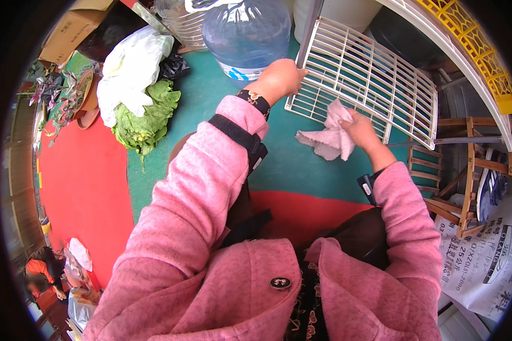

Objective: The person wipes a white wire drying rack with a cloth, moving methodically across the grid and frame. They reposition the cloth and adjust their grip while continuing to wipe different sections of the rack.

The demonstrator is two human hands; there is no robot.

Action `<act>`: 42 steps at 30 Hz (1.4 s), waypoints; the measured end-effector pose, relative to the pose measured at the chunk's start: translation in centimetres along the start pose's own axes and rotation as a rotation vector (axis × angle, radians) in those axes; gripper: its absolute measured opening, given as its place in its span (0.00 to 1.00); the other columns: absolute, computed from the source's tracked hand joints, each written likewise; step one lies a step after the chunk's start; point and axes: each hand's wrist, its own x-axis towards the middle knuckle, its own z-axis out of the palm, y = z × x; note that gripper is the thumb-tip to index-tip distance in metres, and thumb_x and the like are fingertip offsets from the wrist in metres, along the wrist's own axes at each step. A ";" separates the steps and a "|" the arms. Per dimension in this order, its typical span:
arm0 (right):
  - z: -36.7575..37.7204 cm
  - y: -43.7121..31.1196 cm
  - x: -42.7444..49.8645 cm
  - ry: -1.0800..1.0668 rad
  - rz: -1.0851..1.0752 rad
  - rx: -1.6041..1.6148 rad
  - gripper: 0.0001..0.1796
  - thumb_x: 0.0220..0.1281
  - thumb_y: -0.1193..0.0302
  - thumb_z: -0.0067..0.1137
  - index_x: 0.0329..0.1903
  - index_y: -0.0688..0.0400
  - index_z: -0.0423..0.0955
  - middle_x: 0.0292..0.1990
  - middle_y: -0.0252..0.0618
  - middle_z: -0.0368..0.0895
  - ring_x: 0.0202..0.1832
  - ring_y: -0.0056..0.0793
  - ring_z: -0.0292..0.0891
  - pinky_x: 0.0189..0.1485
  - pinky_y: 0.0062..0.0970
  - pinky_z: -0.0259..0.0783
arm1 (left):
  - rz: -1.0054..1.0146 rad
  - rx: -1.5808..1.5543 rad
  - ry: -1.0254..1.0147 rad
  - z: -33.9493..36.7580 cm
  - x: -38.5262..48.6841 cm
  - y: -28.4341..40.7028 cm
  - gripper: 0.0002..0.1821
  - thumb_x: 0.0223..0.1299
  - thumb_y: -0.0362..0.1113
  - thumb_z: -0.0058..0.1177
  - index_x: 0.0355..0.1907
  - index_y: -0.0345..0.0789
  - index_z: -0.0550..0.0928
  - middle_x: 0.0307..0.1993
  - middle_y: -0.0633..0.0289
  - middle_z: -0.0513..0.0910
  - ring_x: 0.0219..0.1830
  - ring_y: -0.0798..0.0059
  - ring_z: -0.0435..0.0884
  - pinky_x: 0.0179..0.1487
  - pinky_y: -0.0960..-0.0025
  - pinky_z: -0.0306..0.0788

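My left hand (280,81) grips the left side of a white wire shelf rack (367,81), near an upright bar. Its fingertips are partly hidden behind the frame. In my right hand (360,129) is a crumpled pale pink cloth (330,140), pinched at the top with its lower end hanging free. The cloth is close to the rack's lower front tier; whether it touches the wires I cannot tell. Just beyond my left hand stands a large blue-tinted plastic water bottle (247,38).
Leafy greens (147,119) lie by a white plastic bag (130,72) at left, near a potted plant (85,96). Wooden folding chairs (469,170) and a printed sack (482,260) stand at right, below a yellow crate (473,38). Another person (45,268) is at lower left.
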 end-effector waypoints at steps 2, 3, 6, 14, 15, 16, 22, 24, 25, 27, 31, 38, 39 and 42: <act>0.9 -0.1 0.5 0.028 -0.018 0.007 0.29 0.59 0.67 0.61 0.65 0.54 0.69 0.50 0.55 0.81 0.51 0.50 0.79 0.56 0.36 0.72 | 0.022 0.001 0.080 0.6 0.3 -0.4 0.25 0.67 0.50 0.48 0.26 0.30 0.85 0.21 0.55 0.84 0.29 0.58 0.85 0.43 0.58 0.76; 1.4 -0.3 0.9 0.078 -0.044 -0.031 0.29 0.59 0.66 0.60 0.65 0.52 0.69 0.51 0.54 0.81 0.51 0.50 0.79 0.56 0.36 0.72 | 0.037 -0.008 0.089 0.8 0.5 -0.6 0.25 0.67 0.50 0.48 0.26 0.30 0.85 0.21 0.55 0.84 0.29 0.58 0.85 0.43 0.58 0.76; 3.0 -1.5 3.7 0.149 -0.047 -0.063 0.30 0.60 0.64 0.59 0.66 0.50 0.69 0.51 0.53 0.81 0.51 0.49 0.80 0.55 0.36 0.73 | 0.092 0.015 0.095 1.2 0.8 -1.3 0.22 0.67 0.48 0.48 0.30 0.29 0.84 0.24 0.51 0.84 0.32 0.57 0.85 0.43 0.58 0.77; 13.3 -3.3 7.0 0.228 -0.140 -0.449 0.28 0.61 0.73 0.49 0.66 0.43 0.69 0.66 0.40 0.66 0.68 0.44 0.60 0.65 0.41 0.65 | 0.039 -0.081 0.128 2.5 1.4 -2.1 0.21 0.74 0.43 0.40 0.51 0.22 0.64 0.30 0.51 0.83 0.28 0.64 0.85 0.26 0.65 0.80; 14.5 -3.2 6.9 0.167 -0.101 -0.631 0.29 0.61 0.73 0.49 0.66 0.42 0.68 0.70 0.37 0.61 0.70 0.43 0.56 0.65 0.43 0.64 | 0.043 -0.050 0.125 2.7 1.3 -2.0 0.21 0.74 0.43 0.39 0.51 0.22 0.64 0.30 0.51 0.83 0.28 0.64 0.85 0.26 0.66 0.80; 15.3 -2.9 6.8 0.194 -0.096 -0.640 0.29 0.61 0.72 0.51 0.66 0.42 0.67 0.70 0.36 0.59 0.71 0.43 0.54 0.65 0.45 0.64 | 0.057 -0.045 0.131 2.6 1.2 -2.0 0.20 0.74 0.42 0.39 0.51 0.23 0.64 0.30 0.51 0.83 0.28 0.65 0.85 0.26 0.66 0.80; 14.7 0.3 6.7 0.152 -0.092 -0.722 0.31 0.58 0.71 0.55 0.66 0.39 0.67 0.72 0.34 0.56 0.67 0.46 0.60 0.61 0.45 0.68 | 0.037 -0.093 0.031 1.2 -0.4 -0.6 0.20 0.75 0.43 0.38 0.53 0.24 0.64 0.31 0.52 0.83 0.28 0.66 0.85 0.28 0.66 0.81; 13.6 1.7 6.1 0.132 -0.081 -0.657 0.33 0.56 0.72 0.57 0.67 0.38 0.66 0.72 0.33 0.56 0.64 0.46 0.63 0.60 0.43 0.70 | -0.041 -0.264 -0.003 0.9 -1.0 0.1 0.20 0.75 0.43 0.38 0.52 0.24 0.64 0.32 0.52 0.84 0.28 0.65 0.86 0.28 0.66 0.81; 12.9 2.4 5.8 0.102 -0.050 -0.646 0.35 0.55 0.73 0.58 0.67 0.37 0.66 0.72 0.33 0.56 0.62 0.46 0.65 0.59 0.42 0.70 | -0.051 -0.276 -0.006 0.7 -1.1 0.5 0.21 0.75 0.44 0.39 0.51 0.24 0.64 0.31 0.50 0.84 0.28 0.65 0.86 0.28 0.66 0.81; 11.6 4.0 4.8 0.146 0.035 -0.639 0.38 0.51 0.73 0.61 0.67 0.36 0.66 0.71 0.33 0.58 0.61 0.47 0.66 0.58 0.42 0.72 | -0.038 -0.283 -0.003 0.4 -1.5 0.9 0.22 0.74 0.45 0.42 0.48 0.23 0.64 0.31 0.48 0.83 0.28 0.65 0.86 0.26 0.66 0.80; 8.5 7.6 2.9 0.251 0.260 -0.748 0.40 0.46 0.74 0.64 0.66 0.34 0.68 0.68 0.34 0.64 0.60 0.48 0.67 0.57 0.41 0.73 | -0.066 -0.275 -0.022 0.3 -1.5 1.1 0.21 0.75 0.45 0.37 0.52 0.25 0.64 0.33 0.51 0.84 0.30 0.65 0.86 0.32 0.66 0.81; 6.2 10.6 1.6 0.304 0.468 -0.501 0.30 0.58 0.71 0.58 0.64 0.37 0.71 0.67 0.35 0.63 0.63 0.56 0.64 0.60 0.42 0.72 | -0.072 -0.392 -0.007 0.4 -1.8 1.4 0.20 0.75 0.43 0.40 0.52 0.25 0.67 0.30 0.53 0.82 0.26 0.66 0.85 0.28 0.69 0.80; 6.7 10.1 1.5 0.315 0.475 -0.474 0.27 0.61 0.70 0.53 0.64 0.38 0.71 0.66 0.36 0.64 0.64 0.52 0.64 0.62 0.43 0.70 | -0.080 -0.384 -0.015 0.4 -2.0 1.5 0.20 0.75 0.43 0.40 0.52 0.25 0.67 0.30 0.54 0.81 0.26 0.67 0.85 0.27 0.69 0.80; 9.1 7.5 1.7 0.223 0.292 -0.372 0.27 0.62 0.70 0.51 0.65 0.40 0.71 0.68 0.39 0.64 0.67 0.47 0.63 0.66 0.40 0.66 | -0.091 -0.375 -0.038 0.3 -2.6 1.7 0.20 0.75 0.43 0.40 0.53 0.26 0.67 0.27 0.56 0.79 0.24 0.67 0.84 0.25 0.70 0.79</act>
